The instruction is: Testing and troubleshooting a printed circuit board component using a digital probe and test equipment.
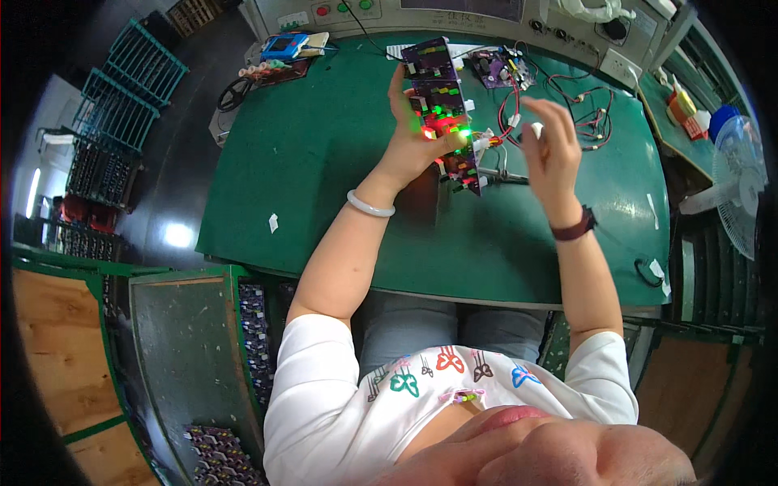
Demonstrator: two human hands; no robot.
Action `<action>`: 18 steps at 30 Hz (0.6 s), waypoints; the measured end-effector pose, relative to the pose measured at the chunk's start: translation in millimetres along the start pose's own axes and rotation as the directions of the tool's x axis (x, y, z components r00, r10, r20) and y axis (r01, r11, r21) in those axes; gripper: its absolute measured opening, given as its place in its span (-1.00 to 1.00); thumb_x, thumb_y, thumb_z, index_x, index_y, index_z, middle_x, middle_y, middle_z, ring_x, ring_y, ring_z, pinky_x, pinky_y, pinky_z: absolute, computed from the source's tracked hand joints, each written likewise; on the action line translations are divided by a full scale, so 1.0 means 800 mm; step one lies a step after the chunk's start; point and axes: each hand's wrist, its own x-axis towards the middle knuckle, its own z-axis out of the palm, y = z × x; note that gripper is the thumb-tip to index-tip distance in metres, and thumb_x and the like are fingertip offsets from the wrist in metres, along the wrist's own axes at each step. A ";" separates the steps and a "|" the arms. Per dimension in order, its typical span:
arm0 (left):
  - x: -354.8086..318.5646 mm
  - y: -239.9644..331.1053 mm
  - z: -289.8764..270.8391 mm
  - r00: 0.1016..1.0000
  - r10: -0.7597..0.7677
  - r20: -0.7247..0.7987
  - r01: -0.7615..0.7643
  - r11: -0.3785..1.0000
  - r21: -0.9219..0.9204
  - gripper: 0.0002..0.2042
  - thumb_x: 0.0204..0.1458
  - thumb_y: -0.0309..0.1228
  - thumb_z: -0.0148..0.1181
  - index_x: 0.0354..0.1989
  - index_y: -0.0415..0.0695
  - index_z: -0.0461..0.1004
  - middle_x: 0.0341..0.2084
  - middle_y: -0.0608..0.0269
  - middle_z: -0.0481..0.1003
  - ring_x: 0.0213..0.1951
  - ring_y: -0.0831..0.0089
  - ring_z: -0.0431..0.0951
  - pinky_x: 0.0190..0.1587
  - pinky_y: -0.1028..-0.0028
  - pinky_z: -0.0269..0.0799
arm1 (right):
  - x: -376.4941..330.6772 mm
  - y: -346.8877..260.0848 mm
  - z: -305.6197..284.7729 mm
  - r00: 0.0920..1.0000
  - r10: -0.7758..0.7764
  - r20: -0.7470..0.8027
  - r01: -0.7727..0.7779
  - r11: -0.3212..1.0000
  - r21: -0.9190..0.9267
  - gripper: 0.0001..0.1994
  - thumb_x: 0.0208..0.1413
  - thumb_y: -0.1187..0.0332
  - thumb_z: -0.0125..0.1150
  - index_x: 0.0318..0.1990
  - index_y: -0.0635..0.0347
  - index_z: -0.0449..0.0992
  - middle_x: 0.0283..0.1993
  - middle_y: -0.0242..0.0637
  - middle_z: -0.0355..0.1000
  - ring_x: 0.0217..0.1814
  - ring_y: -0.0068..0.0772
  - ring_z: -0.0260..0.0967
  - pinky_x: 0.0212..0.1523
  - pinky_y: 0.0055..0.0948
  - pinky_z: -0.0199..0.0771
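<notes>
Green matting covers the bench (324, 162) under both hands, and I go through it from near to far. Closest in, my left hand (417, 134) is raised above the mat. Its grip is clamped on a long purple circuit board (438, 89), thumb on one long edge and fingers behind, about the middle of the board. Red and green lights (442, 128) glow right by those fingers. I think the board is light and stiff, but its little parts could snap, so the bare edges are the safest place to hold it. Just to the right, my right hand (551, 150) hangs in the air with its grip apart, holding nothing. Red and black wires (583, 113) lie just past it. Farther off, behind the held board, a second purple board (502, 69) rests on the mat. A grey control panel (454, 12) stands at the very back.
</notes>
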 end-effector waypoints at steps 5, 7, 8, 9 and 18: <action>0.003 -0.006 0.005 0.999 0.054 -0.007 -0.054 0.998 0.020 0.28 -0.14 -0.32 0.58 0.45 0.02 -0.55 0.17 0.00 0.18 0.11 0.26 0.48 0.18 0.25 0.45 | -0.019 -0.051 0.019 0.927 -0.353 0.130 0.349 0.936 0.046 -0.72 -0.06 0.43 0.43 -0.13 0.07 0.65 0.19 -0.19 0.45 -0.47 -0.50 0.44 -0.44 -0.50 0.49; 0.005 -0.010 0.002 0.997 0.077 -0.025 -0.076 0.996 0.041 0.26 -0.14 -0.33 0.58 0.45 0.02 -0.52 0.17 -0.01 0.18 0.12 0.25 0.47 0.17 0.26 0.45 | -0.020 -0.053 0.022 0.923 -0.354 0.151 0.357 0.934 0.007 -0.70 -0.05 0.42 0.43 -0.09 0.05 0.67 0.23 -0.15 0.41 -0.48 -0.53 0.42 -0.43 -0.49 0.49; 0.007 -0.011 0.000 0.994 0.102 -0.038 -0.097 0.989 0.114 0.24 -0.13 -0.34 0.57 0.46 0.02 -0.48 0.16 -0.01 0.19 0.14 0.24 0.46 0.16 0.25 0.47 | -0.019 -0.050 0.022 0.921 -0.351 0.167 0.361 0.932 -0.032 -0.68 -0.04 0.41 0.44 -0.05 0.03 0.69 0.28 -0.12 0.37 -0.49 -0.56 0.39 -0.42 -0.48 0.50; 0.007 -0.012 0.000 0.991 0.128 -0.049 -0.117 0.975 0.188 0.21 -0.12 -0.35 0.57 0.46 0.02 -0.44 0.16 -0.01 0.19 0.15 0.24 0.45 0.15 0.25 0.49 | -0.020 -0.046 0.026 0.921 -0.363 0.141 0.369 0.929 -0.015 -0.68 -0.07 0.41 0.46 -0.07 0.00 0.71 0.27 -0.13 0.39 -0.52 -0.58 0.36 -0.44 -0.48 0.49; 0.004 0.009 0.000 0.997 0.031 -0.065 -0.029 0.999 0.039 0.10 -0.03 -0.31 0.50 0.48 0.02 -0.34 0.11 0.06 0.20 0.12 0.29 0.42 0.13 0.26 0.51 | -0.017 -0.056 0.028 0.929 -0.337 0.152 0.352 0.932 -0.082 -0.74 -0.13 0.46 0.47 -0.20 -0.02 0.71 0.18 -0.26 0.47 -0.31 -0.39 0.57 -0.35 -0.46 0.59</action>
